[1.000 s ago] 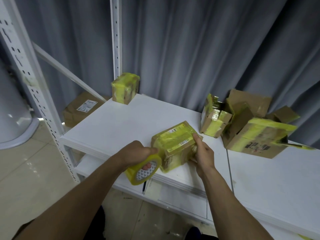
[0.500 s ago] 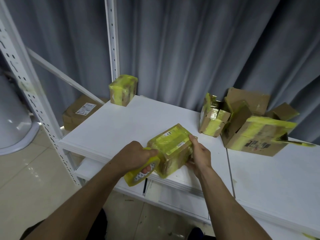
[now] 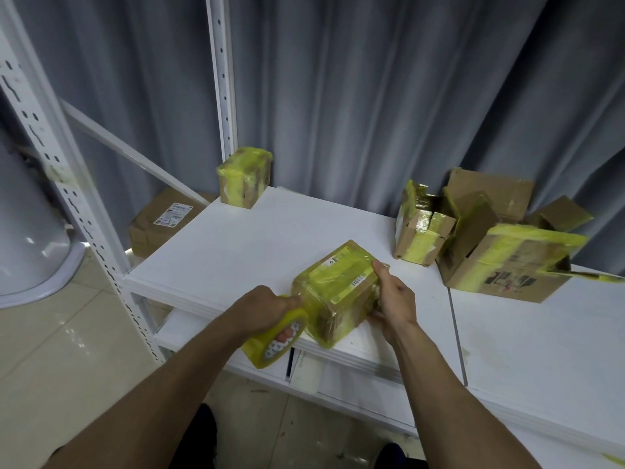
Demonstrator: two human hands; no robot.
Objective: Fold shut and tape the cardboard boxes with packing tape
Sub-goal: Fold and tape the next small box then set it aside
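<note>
Box (image 3: 338,292) leftward in right hand's (image 3: 395,299) grip

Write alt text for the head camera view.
A person's left hand holds a yellow tape roll against a small tape-wrapped box on a white shelf, while the right hand steadies it. Other taped boxes sit further back, before a grey curtain.

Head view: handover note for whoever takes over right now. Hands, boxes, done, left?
Left hand grips the tape roll, against the left face of the wrapped box.
Right hand holds that box's right side, on the white shelf.
Done: small taped box, back-left corner.
Left: finish this wrap; fold and tape the open small box and open large box at right.
</note>
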